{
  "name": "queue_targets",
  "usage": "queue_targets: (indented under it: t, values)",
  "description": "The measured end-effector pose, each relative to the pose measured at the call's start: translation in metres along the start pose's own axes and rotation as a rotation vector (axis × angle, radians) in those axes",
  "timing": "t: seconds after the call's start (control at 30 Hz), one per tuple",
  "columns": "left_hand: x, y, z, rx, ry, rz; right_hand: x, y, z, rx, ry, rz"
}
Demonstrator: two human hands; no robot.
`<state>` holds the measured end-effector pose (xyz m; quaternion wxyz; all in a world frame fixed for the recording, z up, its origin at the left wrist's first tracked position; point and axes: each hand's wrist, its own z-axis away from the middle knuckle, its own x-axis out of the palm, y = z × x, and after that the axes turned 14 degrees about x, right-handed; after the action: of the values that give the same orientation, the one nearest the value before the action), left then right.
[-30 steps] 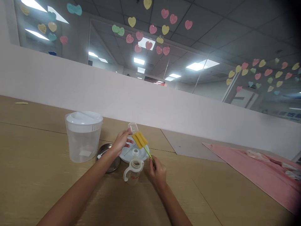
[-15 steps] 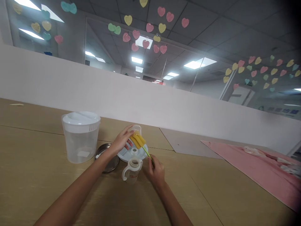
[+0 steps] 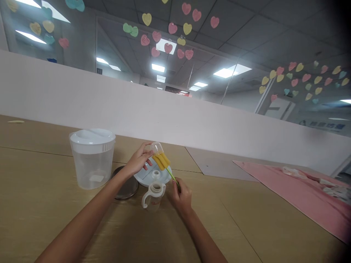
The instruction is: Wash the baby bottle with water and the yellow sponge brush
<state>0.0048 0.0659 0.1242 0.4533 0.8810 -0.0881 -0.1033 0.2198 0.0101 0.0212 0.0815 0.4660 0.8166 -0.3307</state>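
My right hand [image 3: 182, 197] is closed around the green handle of a bottle brush with a yellow sponge head [image 3: 161, 160]. The brush tilts up and left, its sponge at the mouth of a small clear cap [image 3: 157, 147]. My left hand [image 3: 139, 160] holds that cap from its left side, fingers curved; how far the sponge sits inside is hard to make out. Below the sponge stands a baby bottle [image 3: 154, 199] with white side handles and an uncovered neck. Behind it a white ring [image 3: 156, 174] rests on a pale blue plate [image 3: 141, 178].
A clear plastic bucket with a white lid [image 3: 91, 157] stands to the left. A dark round metal dish [image 3: 127, 188] lies between it and the bottle, partly behind my left forearm. A pink cloth [image 3: 276, 186] spreads over the table's right side. A low white wall [image 3: 164, 117] runs behind.
The clear cap has come lower and slightly left, closer onto the sponge, with my left fingers on it. The bottle, plate and bucket stay in place; the view has shifted slightly.
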Motion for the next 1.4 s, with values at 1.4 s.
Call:
queue_targets:
  t: [1.4]
  values:
    - [-0.052,0.030,0.004,0.052,-0.166,-0.331,0.000,-0.005,0.003,-0.123,-0.020,0.014]
